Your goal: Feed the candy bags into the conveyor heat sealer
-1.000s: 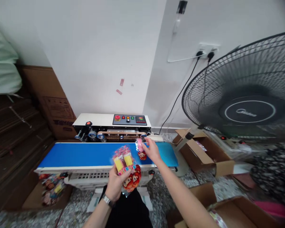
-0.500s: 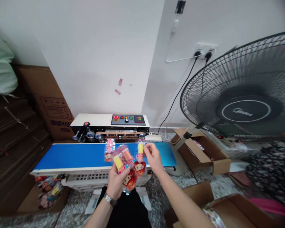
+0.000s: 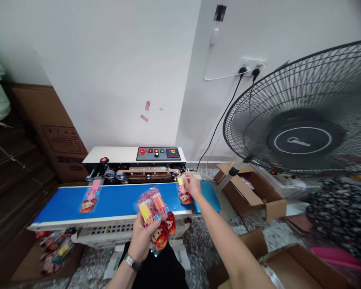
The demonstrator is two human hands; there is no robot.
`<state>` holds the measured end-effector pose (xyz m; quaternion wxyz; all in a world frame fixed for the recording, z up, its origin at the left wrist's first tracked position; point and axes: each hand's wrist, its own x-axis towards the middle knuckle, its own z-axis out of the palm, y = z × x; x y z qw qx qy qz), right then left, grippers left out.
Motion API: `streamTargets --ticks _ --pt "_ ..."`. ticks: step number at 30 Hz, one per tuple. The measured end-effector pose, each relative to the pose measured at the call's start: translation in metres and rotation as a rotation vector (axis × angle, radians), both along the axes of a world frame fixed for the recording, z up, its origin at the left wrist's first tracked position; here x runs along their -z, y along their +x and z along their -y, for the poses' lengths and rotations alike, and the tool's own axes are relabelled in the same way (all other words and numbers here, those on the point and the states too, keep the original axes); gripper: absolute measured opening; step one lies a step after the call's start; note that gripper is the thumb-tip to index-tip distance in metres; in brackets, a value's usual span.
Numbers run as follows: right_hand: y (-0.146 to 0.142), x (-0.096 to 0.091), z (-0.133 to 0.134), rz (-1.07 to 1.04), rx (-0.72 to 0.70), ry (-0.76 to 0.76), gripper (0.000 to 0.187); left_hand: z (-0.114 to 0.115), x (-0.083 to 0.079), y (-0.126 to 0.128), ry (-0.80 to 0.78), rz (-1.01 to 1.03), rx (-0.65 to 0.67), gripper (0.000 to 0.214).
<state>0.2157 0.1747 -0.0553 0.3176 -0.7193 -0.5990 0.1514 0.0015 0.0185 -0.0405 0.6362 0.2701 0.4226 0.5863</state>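
The white machine (image 3: 108,155) is biggest, with the blue belt (image 3: 120,200) running left to right along its near side. At the belt's near edge, the left hand (image 3: 140,237) has its thumb and fingers squeezed around a stack (image 3: 152,209) of packs. The stack's long way is tilted: top up and left, round picture ends down and right. The right hand (image 3: 192,186) is over the right part of the belt, its fingers pinching the top edge of one pack (image 3: 185,198). This pack hangs down and left from those fingers, so the right hand is nearest. Its long way goes across the belt, top toward the machine. I can't tell if it touches the belt. Far left, another pack (image 3: 92,194) lies across the belt, top by the wheels (image 3: 110,174)
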Motion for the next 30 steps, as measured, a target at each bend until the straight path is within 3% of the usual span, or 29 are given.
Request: streamTargets --ticks 3,7,9,13,17,20,22,25,30 --pt "-0.016 -0.011 0.018 -0.106 -0.15 0.061 0.021 -0.002 -0.002 0.001 0.008 0.044 0.011 0.051" --pt "-0.04 -0.033 0.065 -0.464 -0.513 0.05 0.023 -0.004 -0.002 0.004 0.022 0.052 -0.003 0.05" --pt "-0.052 -0.042 0.086 -0.487 -0.571 0.033 0.023 -0.005 -0.003 0.008 0.042 0.034 -0.007 0.051" --pt "-0.059 -0.045 0.1 -0.46 -0.468 0.12 0.019 -0.006 -0.004 0.013 0.059 -0.001 -0.05 0.05" --pt "-0.03 -0.029 0.076 -0.49 -0.198 0.204 0.023 -0.005 -0.002 0.009 0.003 0.004 -0.083 0.047" --pt "0.004 -0.015 0.049 -0.237 0.039 0.111 0.022 -0.004 0.001 0.005 -0.015 0.009 -0.066 0.048" --pt "0.02 -0.008 0.034 -0.076 0.115 0.024 0.019 -0.002 0.003 0.003 -0.024 0.012 -0.05 0.05" --pt "0.022 -0.001 0.014 -0.022 0.132 -0.014 0.016 -0.001 0.003 0.004 -0.045 0.001 -0.023 0.052" --pt "-0.007 -0.004 0.005 -0.008 0.041 -0.026 0.011 -0.003 -0.002 0.006 -0.016 -0.008 -0.01 0.051"
